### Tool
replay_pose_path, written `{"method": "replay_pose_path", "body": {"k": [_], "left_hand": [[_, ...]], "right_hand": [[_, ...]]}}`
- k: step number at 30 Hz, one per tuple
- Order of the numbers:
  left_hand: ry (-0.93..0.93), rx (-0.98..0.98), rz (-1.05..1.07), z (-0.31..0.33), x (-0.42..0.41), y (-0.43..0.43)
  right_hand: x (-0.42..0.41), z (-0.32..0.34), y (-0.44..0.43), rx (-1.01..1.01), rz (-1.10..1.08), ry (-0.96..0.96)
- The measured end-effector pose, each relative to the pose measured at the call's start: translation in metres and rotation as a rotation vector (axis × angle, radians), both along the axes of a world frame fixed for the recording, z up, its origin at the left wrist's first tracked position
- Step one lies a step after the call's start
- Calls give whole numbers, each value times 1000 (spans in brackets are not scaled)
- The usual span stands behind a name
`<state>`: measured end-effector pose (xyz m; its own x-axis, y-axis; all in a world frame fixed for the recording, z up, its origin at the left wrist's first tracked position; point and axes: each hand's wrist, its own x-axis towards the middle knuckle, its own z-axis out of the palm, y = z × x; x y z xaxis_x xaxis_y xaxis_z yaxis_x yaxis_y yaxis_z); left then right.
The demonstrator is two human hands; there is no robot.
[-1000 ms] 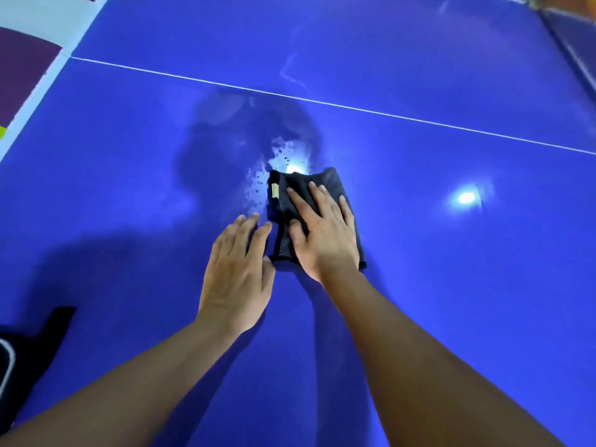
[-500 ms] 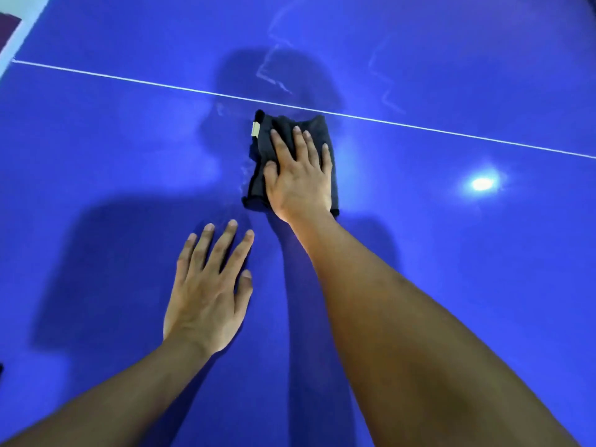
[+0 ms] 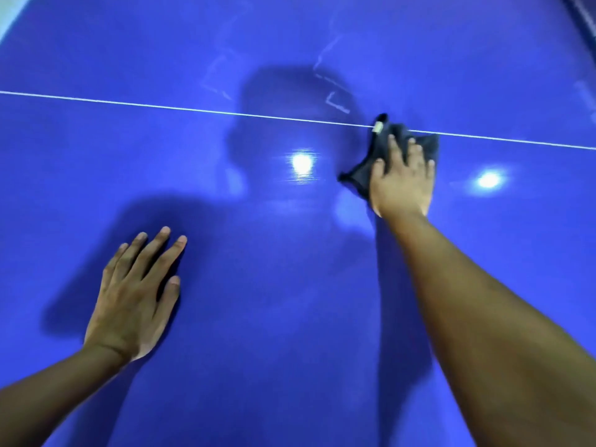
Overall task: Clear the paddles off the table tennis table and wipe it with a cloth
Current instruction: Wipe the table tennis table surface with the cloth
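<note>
The cloth [image 3: 366, 167] is a small dark rag. It looks light, soft and limp, with no stiffness of its own, so it will likely bunch and drag rather than keep a shape. It probably slides easily over the glossy surface. A flat palm on its middle is the sensible hold, since pressure spread across it keeps the folds from rolling under. It lies on the far right part of the blue table [image 3: 290, 333], its far edge touching the white line [image 3: 161, 106], with a pale tag [image 3: 377, 127] at its far left corner.

The right hand [image 3: 401, 183] presses down on the cloth with fingers straight and slightly spread, and nothing is curled around the fabric. The left hand [image 3: 135, 295] lies flat on the bare table, near and to the left, fingers extended and holding nothing, apparently as a brace. Two light reflections [image 3: 301, 162] gleam on the surface. No paddles are in view.

Compared with half a second ago, the cloth is farther to the right and has reached the line it sat just short of. It has lost its neat folded rectangle, and one corner now trails toward the near left. The two hands are well apart now, where they were close before. The left hand keeps its flat, open pose.
</note>
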<state>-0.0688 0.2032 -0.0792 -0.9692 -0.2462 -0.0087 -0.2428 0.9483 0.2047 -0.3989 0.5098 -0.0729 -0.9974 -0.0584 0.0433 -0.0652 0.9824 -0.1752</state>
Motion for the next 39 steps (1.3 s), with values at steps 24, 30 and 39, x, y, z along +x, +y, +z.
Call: {"method": "replay_pose_path", "body": {"k": [24, 30, 39], "left_hand": [[82, 59, 13, -4, -1, -1], [85, 79, 20, -4, -1, -1], [70, 74, 41, -3, -2, 0]], "right_hand": [[134, -6, -260, -7, 594, -27], [118, -5, -186, -51, 507, -24], [93, -3, 82, -42, -139, 60]]}}
